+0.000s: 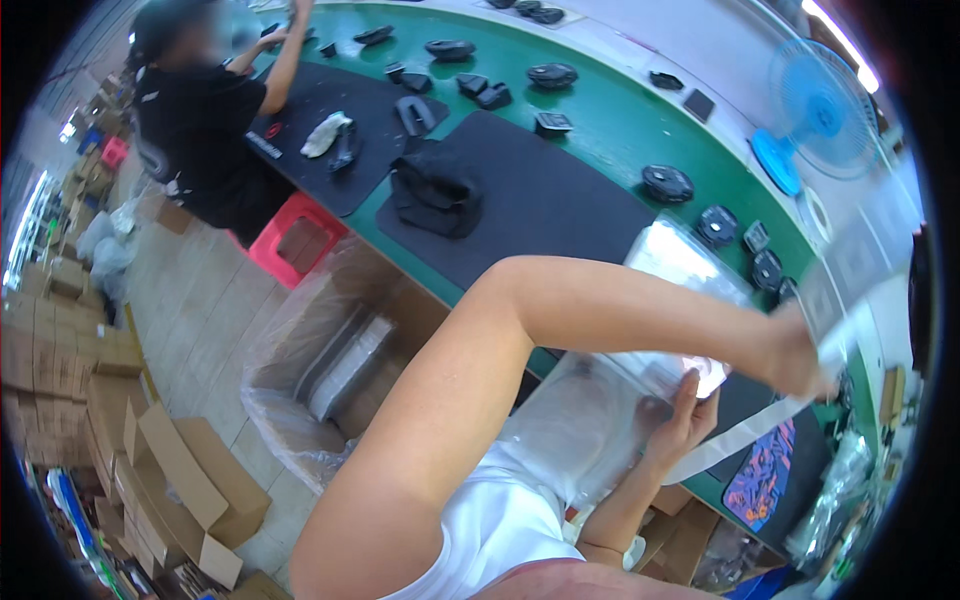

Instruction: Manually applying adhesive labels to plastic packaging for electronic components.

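My left arm reaches across to the right, and my left hand (pixel 795 355) is smeared by motion. A long translucent strip (pixel 850 265) with pale square patches bends sharply at its fingers, which seem closed on it; a white length runs down toward my right wrist. Lower down, my right hand (pixel 688 425) has its thumb over the edge of a shiny clear plastic bag (pixel 705 372), gripping it. My left forearm hides part of this bag. Behind the forearm lies a stack of glossy plastic bags (pixel 680 250). More clear plastic (pixel 570 425) drapes close to my body.
Black moulded parts (pixel 553 76) line the green bench (pixel 600 120). A black cloth bag (pixel 435 190) lies on a dark mat (pixel 540 190). A blue fan (pixel 820 115) stands far right. Left are a plastic-lined box (pixel 290 400), a pink stool (pixel 295 240) and a co-worker (pixel 200 120).
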### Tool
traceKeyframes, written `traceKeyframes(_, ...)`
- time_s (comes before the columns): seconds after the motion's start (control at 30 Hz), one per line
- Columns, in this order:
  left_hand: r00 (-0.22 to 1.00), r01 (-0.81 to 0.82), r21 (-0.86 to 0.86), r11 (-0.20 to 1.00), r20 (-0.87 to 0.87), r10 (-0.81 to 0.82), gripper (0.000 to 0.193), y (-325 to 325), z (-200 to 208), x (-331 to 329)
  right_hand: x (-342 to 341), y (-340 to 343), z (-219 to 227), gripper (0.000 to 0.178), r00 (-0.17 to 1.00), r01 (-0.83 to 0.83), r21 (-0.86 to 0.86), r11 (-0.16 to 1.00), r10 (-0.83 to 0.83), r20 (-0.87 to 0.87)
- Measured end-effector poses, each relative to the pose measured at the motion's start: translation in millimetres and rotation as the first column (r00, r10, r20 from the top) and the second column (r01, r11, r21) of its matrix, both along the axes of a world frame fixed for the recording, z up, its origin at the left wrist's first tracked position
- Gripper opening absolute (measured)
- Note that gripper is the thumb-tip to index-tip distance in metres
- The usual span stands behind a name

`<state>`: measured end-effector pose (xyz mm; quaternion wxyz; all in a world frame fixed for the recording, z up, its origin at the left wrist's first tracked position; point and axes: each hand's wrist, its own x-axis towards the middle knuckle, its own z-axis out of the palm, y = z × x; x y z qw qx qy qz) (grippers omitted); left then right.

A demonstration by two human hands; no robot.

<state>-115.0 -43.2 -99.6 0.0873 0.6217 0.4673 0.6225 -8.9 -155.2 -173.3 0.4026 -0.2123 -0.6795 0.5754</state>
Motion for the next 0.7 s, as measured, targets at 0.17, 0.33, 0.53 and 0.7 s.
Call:
traceKeyframes(0.17, 0.99, -0.094, -0.459, 0.884, -0.138, 0.034, 0.059, -40.4, 21.8, -33.7, 17.6, 10.6, -7.5, 0.035, 0.982, -0.051, 0.066, 0.997, 0.037, 0.188)
traceKeyframes(0.33, 0.992, -0.03, -0.499, 0.866, -0.124, -0.037, 0.056, -40.7, 27.6, -42.2, 40.6, 6.3, 33.0, 0.039, 0.993, -0.039, 0.193, 0.98, 0.016, 0.118)
traceKeyframes(0.53, 0.995, -0.039, -0.361, 0.932, -0.098, 0.004, 0.029, -32.7, 14.1, -50.6, 59.7, 66.6, 45.5, 0.028, 0.955, 0.291, 0.399, 0.87, -0.292, -0.06)
traceKeyframes(0.7, 0.985, -0.004, -0.381, 0.925, -0.16, -0.062, 0.032, -47.4, 11.1, -59.9, 20.6, 112.6, 47.1, 0.034, 0.954, 0.282, 0.295, 0.913, -0.3, 0.018)
